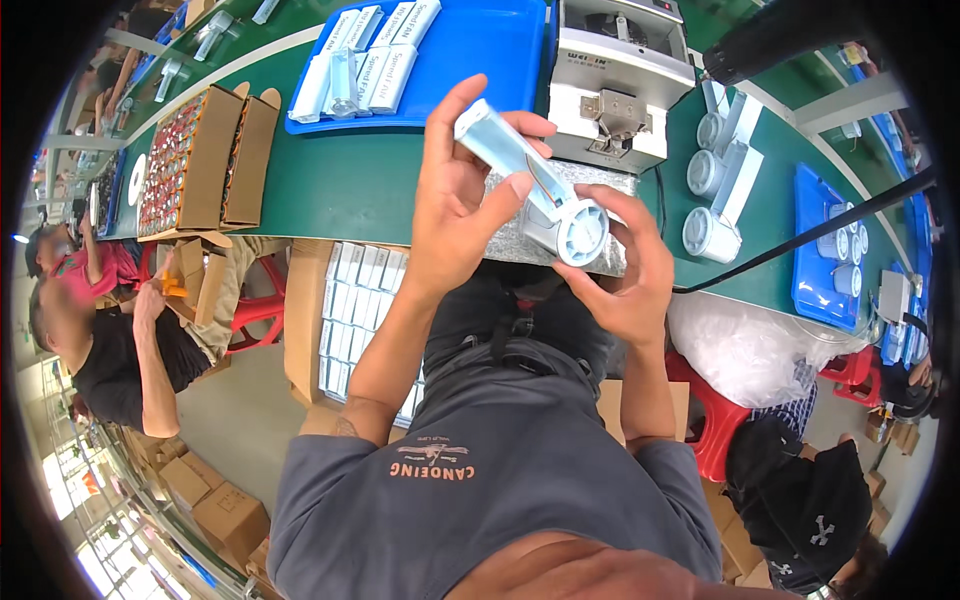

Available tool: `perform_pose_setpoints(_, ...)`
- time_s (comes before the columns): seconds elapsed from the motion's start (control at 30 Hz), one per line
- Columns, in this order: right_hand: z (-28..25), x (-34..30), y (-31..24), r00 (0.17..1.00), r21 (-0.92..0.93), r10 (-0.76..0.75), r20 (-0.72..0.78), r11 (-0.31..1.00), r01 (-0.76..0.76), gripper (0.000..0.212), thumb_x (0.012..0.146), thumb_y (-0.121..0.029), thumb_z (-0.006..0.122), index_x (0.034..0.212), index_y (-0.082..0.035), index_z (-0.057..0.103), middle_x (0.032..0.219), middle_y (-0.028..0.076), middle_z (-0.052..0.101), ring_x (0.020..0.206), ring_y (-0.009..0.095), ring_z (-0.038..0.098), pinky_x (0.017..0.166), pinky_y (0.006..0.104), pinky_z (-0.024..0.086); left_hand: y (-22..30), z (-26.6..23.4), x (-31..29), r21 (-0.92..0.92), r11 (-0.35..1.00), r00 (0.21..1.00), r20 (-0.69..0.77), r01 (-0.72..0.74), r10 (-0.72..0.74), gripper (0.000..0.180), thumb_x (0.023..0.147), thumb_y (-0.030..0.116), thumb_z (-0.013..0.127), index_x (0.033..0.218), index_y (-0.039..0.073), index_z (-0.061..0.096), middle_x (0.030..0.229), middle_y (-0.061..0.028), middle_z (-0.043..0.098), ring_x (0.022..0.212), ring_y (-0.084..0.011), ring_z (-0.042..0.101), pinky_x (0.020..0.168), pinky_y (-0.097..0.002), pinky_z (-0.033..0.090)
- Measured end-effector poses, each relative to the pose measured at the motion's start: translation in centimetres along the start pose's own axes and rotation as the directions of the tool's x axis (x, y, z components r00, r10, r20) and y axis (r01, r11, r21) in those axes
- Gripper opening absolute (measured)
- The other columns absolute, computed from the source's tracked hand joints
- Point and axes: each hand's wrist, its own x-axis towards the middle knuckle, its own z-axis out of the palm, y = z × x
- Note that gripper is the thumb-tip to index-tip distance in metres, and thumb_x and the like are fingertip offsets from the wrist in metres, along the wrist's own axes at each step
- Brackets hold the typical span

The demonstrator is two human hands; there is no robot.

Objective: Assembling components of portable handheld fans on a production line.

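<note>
A pale blue handheld fan [583, 232] is tilted in front of me, above the bench's near edge. Its long handle slants up to the left and seems open along one face, with a thin dark line inside. My left hand [455, 205] grips the handle, thumb on the near side and fingers behind. Around the round fan head, the thumb and fingers of my right hand [632, 268] are closed. Just beyond the fan stands a grey metal bench machine [610, 85] with a small metal fixture on its front. A silvery foil-like surface [628, 185] lies beneath the fan.
A blue tray [470, 60] with white boxes lies far left of centre. Similar fans [712, 235] stand at right, before another blue tray [815, 275]. A carton of small red parts [180, 170] sits left; a box of white cartons [345, 320] stands below the bench. Co-workers sit both sides.
</note>
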Motion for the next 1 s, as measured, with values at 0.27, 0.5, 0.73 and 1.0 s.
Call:
perform_pose_setpoints(0.27,0.7,-0.3,0.2,0.99,-0.107,-0.122,-0.069,0.988,0.114,0.065,0.069,-0.001,0.087,0.128,0.001,0.06,0.124,0.021,0.067,0.113,0.035,0.067,0.097,0.0402,0.053,-0.8,1.9,-2.2,0.087,0.995,0.998,-0.03,0.058,-0.056,0.055,0.09,-0.002,0.071,0.139,-0.002,0.045,0.125,-0.0205,0.067,0.115,-0.0214,0.064,0.101,-0.0372,0.051)
perform_pose_setpoints(0.5,1.0,-0.7,0.8,0.961,-0.16,-0.232,-0.149,0.965,0.208,0.067,0.067,-0.001,0.088,0.128,0.001,0.059,0.125,0.023,0.067,0.112,0.037,0.067,0.095,0.0424,0.054,-0.1,1.6,-1.7,0.203,0.976,0.992,-0.114,0.077,-0.055,0.057,0.086,-0.003,0.076,0.136,-0.002,0.049,0.124,-0.0197,0.068,0.112,-0.02,0.066,0.099,-0.0348,0.051)
perform_pose_setpoints(0.73,0.8,-0.6,1.1,0.942,-0.274,-0.316,-0.115,0.921,0.276,0.067,0.066,0.0,0.088,0.127,0.0,0.059,0.124,0.024,0.067,0.112,0.038,0.067,0.093,0.0425,0.055,-0.2,1.7,-2.0,0.271,0.961,0.994,-0.102,0.058,-0.031,0.055,0.085,-0.003,0.077,0.134,-0.002,0.051,0.124,-0.0188,0.069,0.11,-0.018,0.066,0.098,-0.0337,0.051)
perform_pose_setpoints(1.0,0.8,-0.8,1.2,0.948,-0.273,-0.298,-0.108,0.926,0.26,0.065,0.067,0.0,0.088,0.126,0.001,0.06,0.124,0.025,0.068,0.11,0.038,0.068,0.092,0.042,0.056,-0.9,1.8,-2.4,0.208,0.974,0.994,-0.08,0.091,-0.076,0.06,0.081,-0.003,0.08,0.134,-0.003,0.051,0.125,-0.0187,0.069,0.11,-0.0178,0.066,0.099,-0.0331,0.05)
